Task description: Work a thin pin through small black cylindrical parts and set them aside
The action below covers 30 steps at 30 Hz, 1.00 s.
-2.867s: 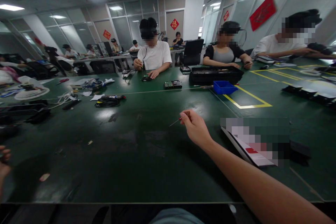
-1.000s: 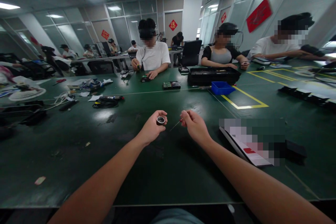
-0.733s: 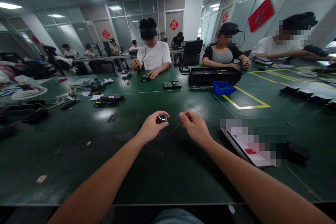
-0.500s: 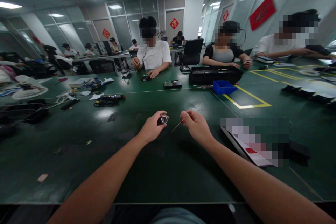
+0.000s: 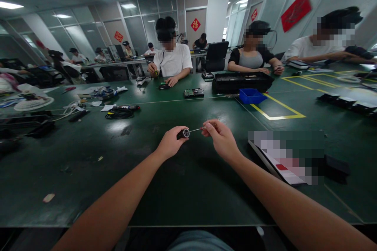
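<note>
Between thumb and fingers, my left hand [image 5: 171,141] grips a small black cylinder [image 5: 183,133] with a pale ring around its open end, which faces right. I cannot make out exactly what the cylinder is. My right hand [image 5: 219,135] pinches a thin screwdriver [image 5: 195,130] by its red handle, most of which the fingers hide. The metal shaft points left, and its tip is at the ringed end of the cylinder. Whether the tip touches the rim or is inside it is too small to tell. Both hands are held above the green table [image 5: 188,188].
Right of my right forearm lies a box or booklet [image 5: 282,164], partly blurred out. A blue bin [image 5: 251,96] stands by a long black case [image 5: 243,82]. A circuit-board device [image 5: 193,93] and coiled cable [image 5: 120,112] lie farther off. Several people sit across the table.
The screwdriver has swung from pointing down-left to nearly level, and its tip has come up to the cylinder's end. My left hand has barely moved.
</note>
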### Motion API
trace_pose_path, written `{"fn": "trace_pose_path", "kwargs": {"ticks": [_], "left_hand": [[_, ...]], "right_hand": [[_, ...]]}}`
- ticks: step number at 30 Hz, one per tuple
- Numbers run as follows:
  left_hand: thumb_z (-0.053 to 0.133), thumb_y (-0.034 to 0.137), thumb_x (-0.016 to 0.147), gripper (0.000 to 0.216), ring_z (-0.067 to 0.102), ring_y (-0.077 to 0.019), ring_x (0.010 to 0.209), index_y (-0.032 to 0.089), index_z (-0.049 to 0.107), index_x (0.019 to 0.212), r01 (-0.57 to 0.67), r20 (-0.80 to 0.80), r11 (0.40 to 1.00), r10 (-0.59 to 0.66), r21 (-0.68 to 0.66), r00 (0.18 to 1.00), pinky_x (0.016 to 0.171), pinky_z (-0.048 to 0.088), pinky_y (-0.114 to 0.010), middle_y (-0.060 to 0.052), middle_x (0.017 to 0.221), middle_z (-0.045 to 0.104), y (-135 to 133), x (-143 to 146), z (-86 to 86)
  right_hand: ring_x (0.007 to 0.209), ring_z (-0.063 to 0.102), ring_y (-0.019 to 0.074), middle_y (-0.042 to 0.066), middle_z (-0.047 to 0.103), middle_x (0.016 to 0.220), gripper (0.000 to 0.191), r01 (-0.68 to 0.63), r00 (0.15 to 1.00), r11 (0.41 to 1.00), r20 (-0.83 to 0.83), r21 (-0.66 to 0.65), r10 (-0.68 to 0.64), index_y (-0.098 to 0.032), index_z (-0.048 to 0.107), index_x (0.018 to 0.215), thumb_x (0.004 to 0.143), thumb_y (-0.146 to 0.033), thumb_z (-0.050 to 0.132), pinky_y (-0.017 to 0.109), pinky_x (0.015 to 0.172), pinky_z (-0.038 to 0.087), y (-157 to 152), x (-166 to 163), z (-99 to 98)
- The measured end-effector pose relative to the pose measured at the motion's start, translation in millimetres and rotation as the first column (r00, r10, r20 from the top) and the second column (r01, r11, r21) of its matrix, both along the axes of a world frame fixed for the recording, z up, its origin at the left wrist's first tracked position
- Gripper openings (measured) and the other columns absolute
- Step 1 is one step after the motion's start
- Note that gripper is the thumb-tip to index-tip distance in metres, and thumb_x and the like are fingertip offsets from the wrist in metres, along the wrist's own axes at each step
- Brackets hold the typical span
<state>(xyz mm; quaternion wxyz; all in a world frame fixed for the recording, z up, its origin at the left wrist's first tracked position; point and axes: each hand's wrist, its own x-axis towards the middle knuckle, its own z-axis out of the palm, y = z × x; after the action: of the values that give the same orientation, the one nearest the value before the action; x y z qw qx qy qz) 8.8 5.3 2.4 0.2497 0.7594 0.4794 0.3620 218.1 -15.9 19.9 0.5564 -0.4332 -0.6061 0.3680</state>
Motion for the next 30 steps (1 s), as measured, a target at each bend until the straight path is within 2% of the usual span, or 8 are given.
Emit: {"fn": "trace_pose_path", "kwargs": {"ticks": [9,12,17,20,22,24,26,30], "left_hand": [[0.071,0.016,0.083,0.037,0.061,-0.0256,0.116,0.023,0.068,0.119,0.033,0.003,0.999,-0.033,0.032,0.999,0.106,0.044,-0.042,-0.006,0.122,0.068,-1.5,-0.7,1.1],[0.071,0.017,0.083,0.037,0.061,-0.0251,0.116,0.023,0.068,0.120,0.026,-0.012,0.999,-0.026,0.032,1.000,0.106,0.044,-0.041,-0.006,0.122,0.068,-0.9,-1.3,0.7],[0.071,0.016,0.083,0.037,0.062,-0.0231,0.115,0.023,0.067,0.120,0.014,-0.034,0.999,-0.012,0.048,0.999,0.105,0.045,-0.040,-0.005,0.121,0.069,0.6,-2.4,1.0],[0.072,0.017,0.084,0.038,0.062,-0.0223,0.113,0.024,0.067,0.121,0.030,-0.052,0.998,-0.027,0.057,0.998,0.103,0.046,-0.038,-0.004,0.119,0.069,0.8,-3.7,1.4],[0.072,0.017,0.084,0.039,0.063,-0.0220,0.111,0.024,0.067,0.122,0.041,-0.063,0.997,-0.037,0.059,0.997,0.101,0.047,-0.038,-0.004,0.117,0.070,0.8,-4.3,1.5],[0.072,0.017,0.084,0.039,0.063,-0.0219,0.110,0.024,0.067,0.122,0.047,-0.073,0.997,-0.043,0.060,0.996,0.100,0.047,-0.037,-0.004,0.116,0.070,0.9,-4.4,1.3],[0.072,0.017,0.083,0.039,0.063,-0.0219,0.110,0.023,0.067,0.121,0.054,-0.079,0.996,-0.049,0.065,0.996,0.101,0.047,-0.037,-0.004,0.117,0.070,1.1,-4.2,0.8],[0.073,0.018,0.083,0.039,0.063,-0.0218,0.112,0.024,0.068,0.121,0.074,-0.090,0.995,-0.068,0.064,0.994,0.102,0.046,-0.037,-0.004,0.118,0.069,1.6,-4.0,-0.4]], "right_hand": [[0.074,0.066,0.0196,0.006,0.071,0.081,0.028,0.042,0.998,0.999,0.042,-0.016,-0.041,-0.019,0.064,0.094,0.092,-0.045,0.053,0.035,0.072,0.052,1.5,1.6,1.7],[0.074,0.067,0.0197,0.005,0.072,0.079,0.032,0.040,0.993,0.999,0.111,-0.017,-0.038,-0.019,0.067,0.094,0.092,-0.048,0.054,0.033,0.071,0.051,-1.2,2.4,6.7],[0.053,0.056,0.0160,0.001,0.063,0.056,0.045,0.189,0.916,0.982,0.361,-0.004,-0.175,-0.020,0.067,0.067,0.088,-0.059,0.058,0.031,0.057,0.040,-6.2,3.8,13.6],[0.057,0.058,0.0165,0.001,0.065,0.061,0.036,0.154,0.924,0.987,0.349,0.036,-0.157,-0.021,0.069,0.080,0.091,-0.052,0.056,0.030,0.059,0.041,-7.4,3.1,12.4],[0.066,0.062,0.0176,0.001,0.068,0.072,0.026,0.092,0.946,0.994,0.306,0.053,-0.104,-0.021,0.068,0.095,0.093,-0.043,0.054,0.030,0.063,0.044,-7.6,2.6,10.0],[0.072,0.064,0.0181,0.002,0.068,0.078,0.022,0.042,0.958,0.998,0.282,0.057,-0.056,-0.021,0.065,0.100,0.094,-0.037,0.052,0.030,0.065,0.045,-7.7,2.5,7.8],[0.068,0.062,0.0177,0.000,0.065,0.072,0.025,0.028,0.956,0.999,0.291,0.046,-0.040,-0.022,0.066,0.097,0.096,-0.040,0.048,0.030,0.063,0.044,-7.7,2.7,6.8],[0.054,0.054,0.0168,-0.002,0.056,0.058,0.040,0.096,0.936,0.995,0.336,0.030,-0.100,-0.021,0.068,0.093,0.099,-0.048,0.040,0.031,0.056,0.039,-7.5,2.8,6.8]]}}
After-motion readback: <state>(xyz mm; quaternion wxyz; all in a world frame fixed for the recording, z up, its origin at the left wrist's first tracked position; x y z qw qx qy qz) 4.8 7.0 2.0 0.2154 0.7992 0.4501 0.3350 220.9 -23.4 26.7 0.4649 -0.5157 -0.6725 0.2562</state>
